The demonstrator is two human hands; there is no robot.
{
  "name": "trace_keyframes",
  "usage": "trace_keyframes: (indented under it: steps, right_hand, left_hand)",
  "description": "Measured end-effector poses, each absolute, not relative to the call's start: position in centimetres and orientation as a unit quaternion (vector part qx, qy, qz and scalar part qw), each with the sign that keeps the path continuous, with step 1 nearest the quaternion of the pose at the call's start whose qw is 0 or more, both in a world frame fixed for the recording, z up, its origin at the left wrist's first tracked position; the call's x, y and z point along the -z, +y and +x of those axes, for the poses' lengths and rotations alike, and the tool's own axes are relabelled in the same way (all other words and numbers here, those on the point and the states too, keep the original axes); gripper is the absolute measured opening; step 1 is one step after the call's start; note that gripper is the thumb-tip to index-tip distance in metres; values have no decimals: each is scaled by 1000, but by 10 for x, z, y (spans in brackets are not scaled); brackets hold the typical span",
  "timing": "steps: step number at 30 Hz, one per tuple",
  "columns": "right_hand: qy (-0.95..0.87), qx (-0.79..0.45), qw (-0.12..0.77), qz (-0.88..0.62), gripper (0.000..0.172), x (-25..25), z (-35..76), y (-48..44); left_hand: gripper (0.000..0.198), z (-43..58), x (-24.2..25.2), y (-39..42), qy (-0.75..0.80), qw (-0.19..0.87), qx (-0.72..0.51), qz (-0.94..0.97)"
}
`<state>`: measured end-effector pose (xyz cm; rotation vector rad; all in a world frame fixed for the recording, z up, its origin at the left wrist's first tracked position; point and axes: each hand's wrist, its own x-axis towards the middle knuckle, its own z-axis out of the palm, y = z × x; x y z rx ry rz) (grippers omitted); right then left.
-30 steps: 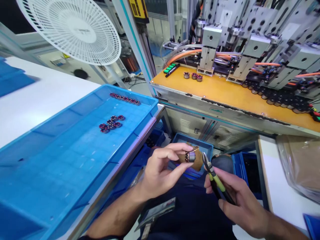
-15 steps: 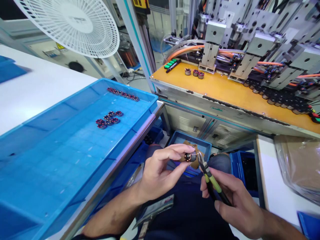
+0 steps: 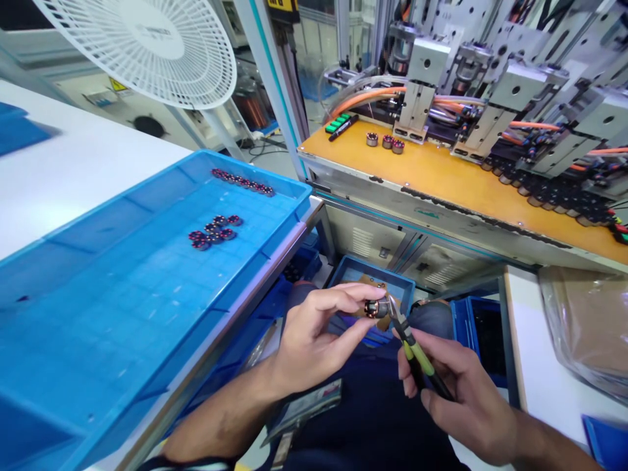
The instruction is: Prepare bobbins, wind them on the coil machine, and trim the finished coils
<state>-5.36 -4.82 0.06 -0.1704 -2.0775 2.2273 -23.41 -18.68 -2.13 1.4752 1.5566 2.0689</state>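
At the lower centre of the frame, the right hand [image 3: 466,392] is closed around the handles of green-and-black cutters [image 3: 422,358], whose tips point up and leftward. Just left of it, the left hand [image 3: 314,337] pinches a small wound core [image 3: 377,309] between thumb and fingers, copper windings facing left. The cutter tips meet the core's right end, where a thin pale strand seems to show; whether the blades are apart or together there is too small to tell. This piece therefore looks partly worked, with the cutting at that end probably under way and not finished.

Below and behind the hands, near the centre, a shallow blue box [image 3: 338,271] has small bits in it, too small to identify. On the left side, the large blue tray [image 3: 122,314] holds a loose cluster of similar cores [image 3: 214,229] and, farther up, a neat row of cores [image 3: 243,182]. Which of these are done and which are waiting cannot be told.

Toward the upper right, three more cores [image 3: 387,141] stand on the orange bench top [image 3: 363,163], apart from the hands; they may also be left to handle.
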Motion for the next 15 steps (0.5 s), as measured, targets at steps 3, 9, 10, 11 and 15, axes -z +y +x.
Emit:
trace_keyframes:
  steps: [3,9,10,11,15]
  right_hand:
    - [-688,-722,39,-64,70,1,-54,-49]
    - [-759,-637,-3,-131,45,-1,-57,-43]
    - [-771,-620,-8,-146,43,-2,-58,-40]
    - [-785,-599,-6,-157,42,-3,-59,-38]
    - [-878,-453,48,-146,43,-5,-64,-17]
  left_hand:
    - [53,-234,20,-187,524,78,-689,495]
    - [51,-234,19,-188,535,74,-688,485]
    - [50,-235,19,-189,537,74,-690,479]
    - [50,-236,20,-189,543,78,-692,470]
    - [35,-243,28,-195,554,233,-717,354]
